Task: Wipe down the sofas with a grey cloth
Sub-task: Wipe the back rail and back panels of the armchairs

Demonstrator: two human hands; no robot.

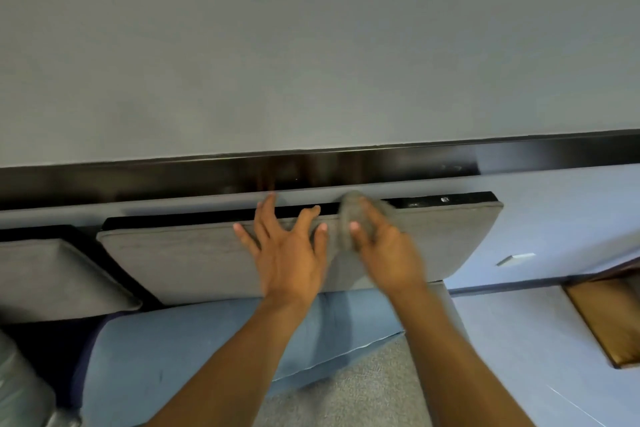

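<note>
Mid-wipe: right hand (388, 250) grips the grey cloth (356, 218) on the back cushion (180, 260) — left hand (287, 246) spread flat, bracing; seat (207, 340) seemingly pending.

The person's left hand (287, 253) and right hand (388, 253) are bare. So are the left forearm (235, 357) and right forearm (446, 357), as far as the view shows them, down to its lower edge. The fingers (265, 218) of the left hand are long and slender, with short, pale nails. The right hand is blurred, its finer details hard to tell.
</note>
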